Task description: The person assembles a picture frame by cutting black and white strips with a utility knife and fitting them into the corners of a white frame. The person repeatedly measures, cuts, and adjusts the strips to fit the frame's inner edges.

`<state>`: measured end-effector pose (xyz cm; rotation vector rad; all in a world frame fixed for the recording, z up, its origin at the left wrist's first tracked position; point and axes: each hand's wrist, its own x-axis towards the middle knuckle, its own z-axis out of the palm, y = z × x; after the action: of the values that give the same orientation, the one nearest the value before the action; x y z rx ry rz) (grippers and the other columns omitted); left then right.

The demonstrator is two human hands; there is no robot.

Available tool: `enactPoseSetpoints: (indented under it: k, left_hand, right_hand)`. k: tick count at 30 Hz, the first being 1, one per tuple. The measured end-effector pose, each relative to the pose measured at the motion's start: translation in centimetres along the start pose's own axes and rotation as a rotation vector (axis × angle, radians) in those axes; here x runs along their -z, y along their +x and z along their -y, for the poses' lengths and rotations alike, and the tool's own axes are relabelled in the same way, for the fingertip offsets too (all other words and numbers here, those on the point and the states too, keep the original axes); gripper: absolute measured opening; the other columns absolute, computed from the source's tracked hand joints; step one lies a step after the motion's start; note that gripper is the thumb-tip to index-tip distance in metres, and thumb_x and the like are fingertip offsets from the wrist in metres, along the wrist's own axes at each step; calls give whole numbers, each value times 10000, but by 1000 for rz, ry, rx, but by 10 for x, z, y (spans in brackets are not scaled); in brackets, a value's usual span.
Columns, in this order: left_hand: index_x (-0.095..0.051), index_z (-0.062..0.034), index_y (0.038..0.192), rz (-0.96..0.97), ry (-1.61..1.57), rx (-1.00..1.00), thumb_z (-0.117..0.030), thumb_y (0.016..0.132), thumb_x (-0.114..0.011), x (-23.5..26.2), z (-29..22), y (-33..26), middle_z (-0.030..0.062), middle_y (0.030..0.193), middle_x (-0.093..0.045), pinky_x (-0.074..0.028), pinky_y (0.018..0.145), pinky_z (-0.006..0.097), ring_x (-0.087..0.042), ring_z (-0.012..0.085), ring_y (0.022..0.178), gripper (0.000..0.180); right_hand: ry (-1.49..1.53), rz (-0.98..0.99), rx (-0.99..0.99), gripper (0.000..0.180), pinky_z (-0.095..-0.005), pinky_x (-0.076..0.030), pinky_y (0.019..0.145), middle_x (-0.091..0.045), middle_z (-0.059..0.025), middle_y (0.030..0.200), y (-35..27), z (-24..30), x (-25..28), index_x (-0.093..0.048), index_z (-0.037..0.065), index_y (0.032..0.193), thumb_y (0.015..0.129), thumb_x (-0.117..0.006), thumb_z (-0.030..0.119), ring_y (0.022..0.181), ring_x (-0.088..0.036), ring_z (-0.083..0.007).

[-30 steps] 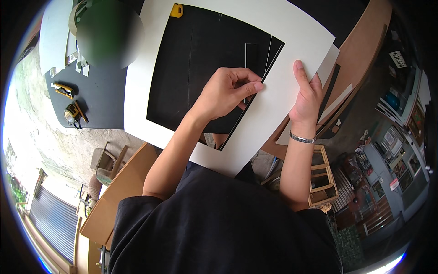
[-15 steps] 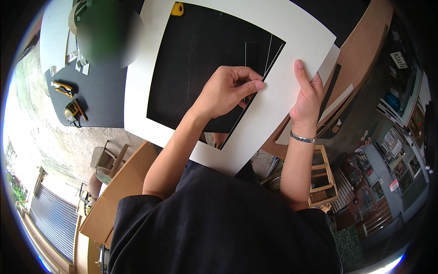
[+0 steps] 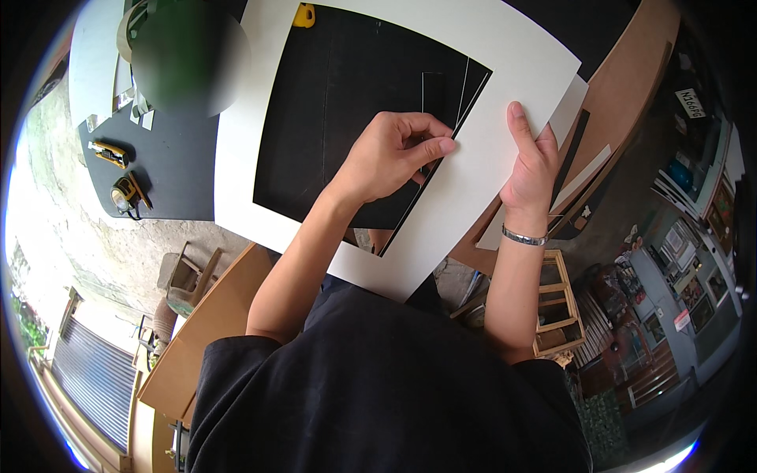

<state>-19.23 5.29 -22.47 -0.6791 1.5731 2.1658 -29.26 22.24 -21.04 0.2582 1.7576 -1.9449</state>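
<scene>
A white mat board (image 3: 235, 165) with a large rectangular opening is held up over a black tabletop (image 3: 177, 185). My left hand (image 3: 398, 154) reaches across the opening, its thumb and fingers pinched on the board's inner right edge. A thin black strip (image 3: 410, 206) with a pale line runs along that edge; whether it is fixed to the board I cannot tell. My right hand (image 3: 530, 165) grips the board's outer right side, thumb on top and fingers hidden underneath. A second white sheet (image 3: 573, 98) shows partly beneath the board near that hand.
On the table's left lie a yellow-and-black tape measure (image 3: 126, 195) and a yellow-black tool (image 3: 109, 154). Another yellow tool (image 3: 304, 15) shows through the opening's far corner. Brown board (image 3: 627, 67) and loose strips (image 3: 581, 180) are at the right. A wooden frame (image 3: 558, 303) stands below.
Both hands keep their holds. The mat board has shifted very slightly.
</scene>
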Motion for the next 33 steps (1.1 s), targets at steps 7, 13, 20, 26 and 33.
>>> enactPoseSetpoints:
  k: [7, 13, 20, 26, 33]
  left_hand:
    - [-738, -3, 1034, 7, 0, -7, -248, 970, -713, 0, 1, 1, 3, 825, -687, -562, 591, 232, -621, 61, 724, 254]
    - [-736, -4, 1027, 11, -26, -13, -248, 972, -711, 0, 4, 2, 1, 816, -683, -559, 589, 231, -618, 57, 719, 251]
    - [-740, -9, 1003, -15, -22, -34, -240, 958, -724, -1, 3, 2, 2, 740, -667, -550, 568, 244, -599, 61, 662, 236]
    - [-738, -4, 1026, -4, -7, -5, -241, 967, -717, -1, 1, 2, 10, 820, -693, -563, 588, 234, -637, 64, 728, 245]
    - [-739, -2, 1032, -1, 0, -17, -243, 967, -717, 0, 2, 2, 14, 827, -698, -561, 586, 233, -639, 64, 730, 251]
  right_hand:
    - [-12, 8, -11, 294, -279, -518, 866, -691, -79, 1101, 1, 1, 1, -641, -30, 1166, 992, -681, 203, 990, -644, -125]
    - [-22, -1, -19, 317, -295, -537, 879, -685, -84, 1145, 2, -2, 4, -622, -19, 1214, 1002, -665, 211, 1019, -660, -149]
    - [-28, 6, -43, 313, -307, -544, 905, -682, -81, 1177, 2, -1, 6, -612, -12, 1248, 1012, -645, 192, 1050, -664, -161]
    - [-11, 24, -6, 323, -307, -546, 903, -678, -84, 1182, 3, -1, 4, -605, -11, 1257, 1015, -642, 200, 1048, -665, -161]
    - [3, -25, -12, 251, -273, -540, 837, -701, -78, 1063, 2, 1, -2, -644, -14, 1128, 994, -677, 196, 948, -665, -126]
